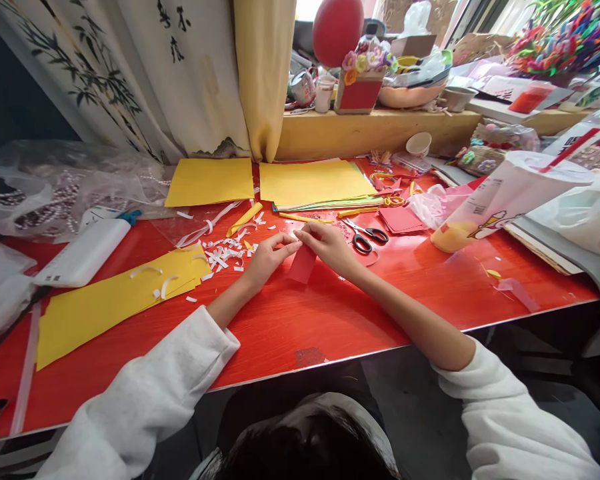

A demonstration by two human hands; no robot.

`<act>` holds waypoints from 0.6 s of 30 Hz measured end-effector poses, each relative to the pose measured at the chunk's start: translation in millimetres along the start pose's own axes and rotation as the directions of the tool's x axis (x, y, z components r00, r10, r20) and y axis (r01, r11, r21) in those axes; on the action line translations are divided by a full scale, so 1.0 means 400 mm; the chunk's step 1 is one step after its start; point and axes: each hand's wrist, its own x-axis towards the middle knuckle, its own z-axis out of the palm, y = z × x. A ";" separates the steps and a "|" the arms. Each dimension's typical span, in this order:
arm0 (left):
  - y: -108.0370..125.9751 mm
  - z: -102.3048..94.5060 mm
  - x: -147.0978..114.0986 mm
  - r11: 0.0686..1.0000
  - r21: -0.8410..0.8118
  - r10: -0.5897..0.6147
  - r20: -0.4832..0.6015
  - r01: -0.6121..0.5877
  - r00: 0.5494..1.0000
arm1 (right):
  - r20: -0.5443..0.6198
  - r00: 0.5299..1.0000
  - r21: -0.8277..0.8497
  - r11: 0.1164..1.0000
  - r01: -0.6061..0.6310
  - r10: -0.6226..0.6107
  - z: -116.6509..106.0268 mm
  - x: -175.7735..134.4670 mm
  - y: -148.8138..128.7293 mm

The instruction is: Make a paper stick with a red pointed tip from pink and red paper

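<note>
A small piece of red paper (pixel 303 265) hangs tilted between my hands, above the red table. My right hand (pixel 330 248) pinches its upper part, with the fingers bent over the top. My left hand (pixel 271 261) is closed, thumb and finger together at the paper's upper left corner. A tiny white bit shows between the fingertips, too small to name. Just right of my right hand lie scissors (pixel 364 236) with black handles. Beyond them is a stack of red paper squares (pixel 401 221). Many white paper scraps (pixel 225 257) are scattered left of my left hand.
Yellow paper strips (pixel 105 300) lie at the left, near a white device (pixel 87 247). Yellow sheets (pixel 315 183) lie along the back. On the right stands a tilted drink cup (pixel 505 200) with a straw. The table's front edge (pixel 330 363) runs below my forearms.
</note>
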 end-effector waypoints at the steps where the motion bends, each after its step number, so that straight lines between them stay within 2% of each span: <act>1: 0.000 0.000 -0.001 1.000 0.006 -0.009 0.013 0.009 1.000 | -0.001 1.000 0.006 1.000 -0.015 0.015 0.000 0.001 0.002; 4: 0.001 -0.001 -0.003 0.998 0.056 -0.030 0.041 0.027 0.999 | 0.025 0.999 0.014 1.000 -0.027 0.027 -0.007 0.003 0.007; 7: 0.002 -0.001 -0.003 0.995 0.099 -0.024 0.088 0.015 0.996 | 0.063 0.998 -0.015 1.000 0.016 -0.015 -0.007 0.004 0.007; 9: 0.004 -0.001 -0.002 0.995 0.100 -0.013 0.108 0.002 0.994 | 0.048 0.999 -0.025 1.000 0.008 -0.006 -0.005 0.006 0.012; 14: 0.015 -0.001 -0.003 0.996 0.094 -0.014 0.145 0.001 0.989 | -0.121 0.983 0.067 0.989 -0.128 0.136 -0.022 0.023 0.043; 18: 0.019 0.002 -0.008 0.998 0.048 -0.039 0.220 0.029 0.975 | -0.268 0.954 0.061 0.990 -0.126 0.138 -0.050 0.034 0.055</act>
